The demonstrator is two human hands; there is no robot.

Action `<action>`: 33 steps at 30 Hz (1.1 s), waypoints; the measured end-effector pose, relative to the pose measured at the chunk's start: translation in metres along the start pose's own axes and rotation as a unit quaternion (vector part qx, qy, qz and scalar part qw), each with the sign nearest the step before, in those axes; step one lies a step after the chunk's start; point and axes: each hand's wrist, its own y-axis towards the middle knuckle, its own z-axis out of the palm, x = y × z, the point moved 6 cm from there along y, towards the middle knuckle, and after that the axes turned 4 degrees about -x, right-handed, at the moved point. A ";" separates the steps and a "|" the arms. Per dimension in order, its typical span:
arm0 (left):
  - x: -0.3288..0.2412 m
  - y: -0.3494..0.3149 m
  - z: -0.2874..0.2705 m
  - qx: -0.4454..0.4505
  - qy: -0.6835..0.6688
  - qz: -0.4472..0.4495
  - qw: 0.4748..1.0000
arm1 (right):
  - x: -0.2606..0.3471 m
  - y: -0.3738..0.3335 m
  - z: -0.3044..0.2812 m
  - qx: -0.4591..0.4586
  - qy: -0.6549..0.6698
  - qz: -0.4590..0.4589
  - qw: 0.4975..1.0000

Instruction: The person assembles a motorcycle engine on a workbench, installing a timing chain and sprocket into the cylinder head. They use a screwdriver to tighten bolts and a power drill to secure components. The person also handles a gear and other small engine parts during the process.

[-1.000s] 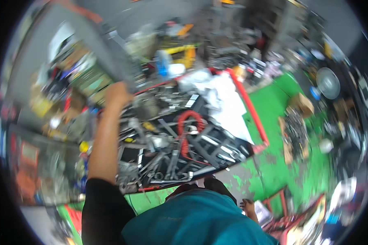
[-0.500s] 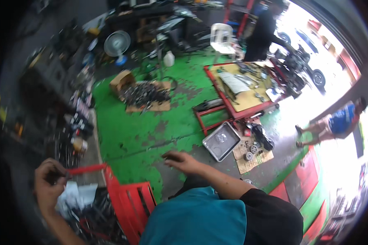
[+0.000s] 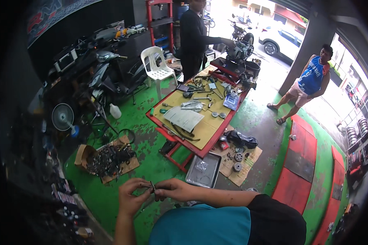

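My left hand (image 3: pixel 131 197) and my right hand (image 3: pixel 173 189) meet low in the picture, in front of my body. Between their fingertips is a small, thin, dark metal part (image 3: pixel 152 185), too small for me to tell its kind. Both hands are closed in a pinch on it, and the fingers cover much of it. Beyond the hands, on the green floor, a heap of dark metal parts (image 3: pixel 110 160) lies on cardboard. A grey metal tray (image 3: pixel 197 179) is on the floor beyond my right hand.
A red-framed work table (image 3: pixel 200 154) bears tools, papers and small parts. Gears and a dark casing lie on cardboard (image 3: pixel 246 173) beside it. Past it stand a white chair (image 3: pixel 158 67) and a person in black (image 3: pixel 191 43) at an engine. Another person (image 3: pixel 308 77) stands near red ramps (image 3: pixel 292 179).
The view has turned to the right, and the red rack by my left hand has left it. My hands, apart before, are now together; my right hand has closed on the small metal part.
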 end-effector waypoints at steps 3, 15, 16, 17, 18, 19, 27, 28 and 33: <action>0.067 0.012 0.011 -0.062 -0.145 -0.075 0.985 | -0.022 0.040 -0.032 -0.020 0.098 0.050 0.994; 0.373 0.042 -0.141 -0.195 -0.208 -0.304 0.909 | 0.028 0.279 -0.182 -0.292 -0.322 -0.109 0.894; 0.388 0.050 -0.162 -0.201 -0.199 -0.317 0.905 | 0.021 0.294 -0.198 -0.335 -0.284 -0.061 0.896; 0.404 0.067 -0.178 -0.209 -0.195 -0.322 0.902 | 0.019 0.313 -0.215 -0.361 -0.182 -0.058 0.913; 0.420 0.087 -0.195 -0.216 -0.191 -0.327 0.900 | 0.018 0.331 -0.229 -0.384 -0.077 -0.056 0.918; 0.438 0.110 -0.214 -0.202 -0.183 -0.320 0.907 | 0.016 0.349 -0.241 -0.404 0.028 -0.055 0.913; 0.523 0.384 -0.277 -0.089 -0.165 -0.214 0.959 | 0.040 0.456 -0.306 -0.357 0.313 -0.175 0.862; 0.532 0.420 -0.270 -0.082 -0.168 -0.200 0.962 | 0.035 0.468 -0.316 -0.344 0.345 -0.193 0.852; 0.548 0.591 -0.208 0.023 -0.173 -0.154 0.973 | 0.035 0.529 -0.393 -0.232 0.436 -0.276 0.825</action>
